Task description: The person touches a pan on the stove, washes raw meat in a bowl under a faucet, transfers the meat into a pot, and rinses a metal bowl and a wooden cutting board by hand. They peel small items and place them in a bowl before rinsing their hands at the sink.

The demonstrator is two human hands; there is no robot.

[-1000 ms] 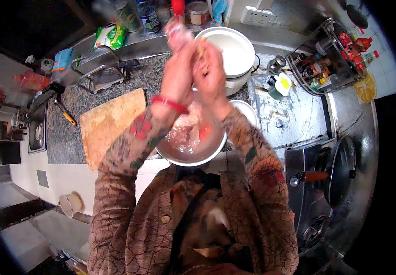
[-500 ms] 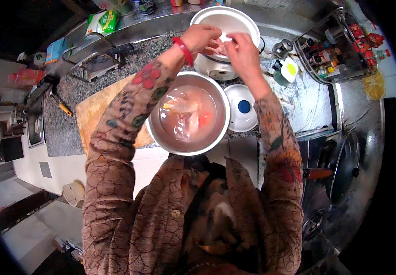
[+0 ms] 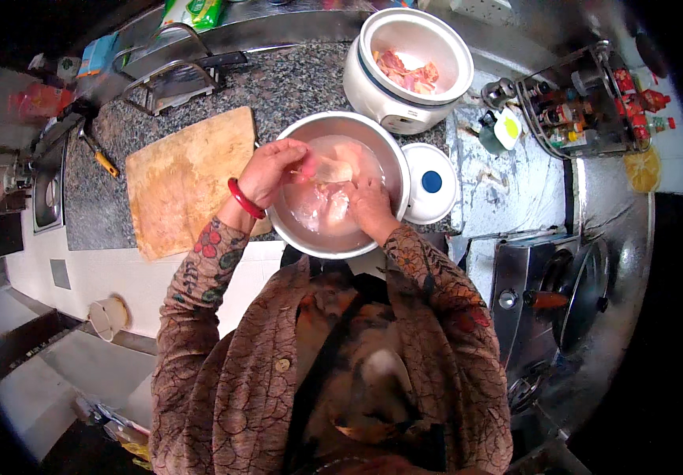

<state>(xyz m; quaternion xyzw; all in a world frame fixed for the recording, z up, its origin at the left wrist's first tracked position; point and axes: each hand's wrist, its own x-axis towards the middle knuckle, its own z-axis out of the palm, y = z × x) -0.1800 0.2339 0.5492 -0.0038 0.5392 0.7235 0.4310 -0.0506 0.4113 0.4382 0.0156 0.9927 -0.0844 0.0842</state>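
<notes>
The bowl (image 3: 395, 170) is smooth, shiny metal; the cooker (image 3: 373, 91), glossy plastic; the board (image 3: 191, 182), matt wood; the jacket (image 3: 239, 380), textured cloth.

Right up against the person sits the basin (image 3: 337, 252), meat (image 3: 337, 212) lying in it, left hand (image 3: 270, 170) over its left side, right hand (image 3: 371, 207) in on the right. Cutting board (image 3: 187, 186) to the left, a rack (image 3: 171, 93) behind that! Behind the basin and rightward, the cooker (image 3: 369, 87), meat pieces (image 3: 406, 73) inside; before it, a lid (image 3: 430, 207). Farther right, the bottle rack (image 3: 567, 119).
</notes>
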